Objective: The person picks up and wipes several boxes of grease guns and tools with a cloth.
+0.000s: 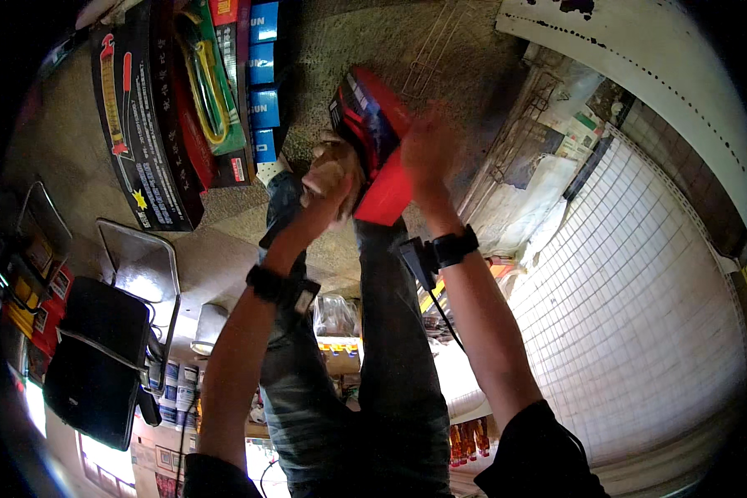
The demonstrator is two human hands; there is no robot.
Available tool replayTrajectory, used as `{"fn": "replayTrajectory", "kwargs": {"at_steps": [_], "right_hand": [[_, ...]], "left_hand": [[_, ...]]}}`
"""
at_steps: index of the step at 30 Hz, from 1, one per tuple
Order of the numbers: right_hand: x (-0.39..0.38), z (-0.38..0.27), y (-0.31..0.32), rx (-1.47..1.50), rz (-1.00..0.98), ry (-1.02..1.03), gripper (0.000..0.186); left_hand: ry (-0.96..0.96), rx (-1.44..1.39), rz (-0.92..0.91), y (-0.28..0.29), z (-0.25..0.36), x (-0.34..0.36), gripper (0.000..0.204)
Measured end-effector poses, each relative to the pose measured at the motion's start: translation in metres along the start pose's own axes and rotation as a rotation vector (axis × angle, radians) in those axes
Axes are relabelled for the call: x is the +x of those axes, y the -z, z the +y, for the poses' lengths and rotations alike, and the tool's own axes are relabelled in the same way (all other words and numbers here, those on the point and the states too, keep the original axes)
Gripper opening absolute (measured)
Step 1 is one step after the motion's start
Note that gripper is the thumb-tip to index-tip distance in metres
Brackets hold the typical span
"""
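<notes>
A red and dark printed cardboard box (390,189) is tilted up in front of my legs. My left hand (334,195) is closed on a crumpled beige-brown cloth (322,166) at the box's left side. Whether those fingers also grip the box is hidden. At the box's right edge is my right hand (432,158), smeared by motion, so its fingers cannot be made out. Dark bands circle both wrists, and a black cable hangs from the right one.
Black packages (145,124) with pictured tools stand at the upper left, beside a green card with a yellow-handled tool (212,91) and several blue boxes (262,108). A black folding chair (95,357) is at the left. White wire mesh (639,290) stands on the right.
</notes>
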State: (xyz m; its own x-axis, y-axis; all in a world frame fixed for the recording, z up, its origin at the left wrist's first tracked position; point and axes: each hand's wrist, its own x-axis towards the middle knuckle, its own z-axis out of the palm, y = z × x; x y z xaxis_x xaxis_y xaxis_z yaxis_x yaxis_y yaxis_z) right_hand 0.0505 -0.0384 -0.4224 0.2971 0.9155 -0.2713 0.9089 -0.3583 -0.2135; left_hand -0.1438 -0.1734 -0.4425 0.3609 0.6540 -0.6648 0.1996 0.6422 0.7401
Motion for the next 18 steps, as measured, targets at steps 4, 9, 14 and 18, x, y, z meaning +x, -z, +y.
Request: {"fn": "replayTrajectory", "kwargs": {"at_steps": [4, 9, 14, 18], "right_hand": [[-0.013, -0.068, 0.034, 0.034, -0.347, -0.018, 0.05], [-0.007, -0.082, 0.047, 0.105, -0.485, -0.082, 0.054], [-0.04, -0.073, 0.045, 0.457, -0.278, 0.09, 0.07], [-0.055, -0.077, 0.048, 0.303, -0.156, 0.228, 0.098]], "left_hand": [[0.433, -0.493, -0.028, -0.004, 0.086, -0.035, 0.042], [0.514, -0.59, 0.212, -0.017, 0.097, -0.041, 0.037], [0.317, -1.0, 0.423, -0.017, 0.093, -0.036, 0.051], [0.47, -0.947, 0.444, -0.018, 0.111, -0.032, 0.046]]}}
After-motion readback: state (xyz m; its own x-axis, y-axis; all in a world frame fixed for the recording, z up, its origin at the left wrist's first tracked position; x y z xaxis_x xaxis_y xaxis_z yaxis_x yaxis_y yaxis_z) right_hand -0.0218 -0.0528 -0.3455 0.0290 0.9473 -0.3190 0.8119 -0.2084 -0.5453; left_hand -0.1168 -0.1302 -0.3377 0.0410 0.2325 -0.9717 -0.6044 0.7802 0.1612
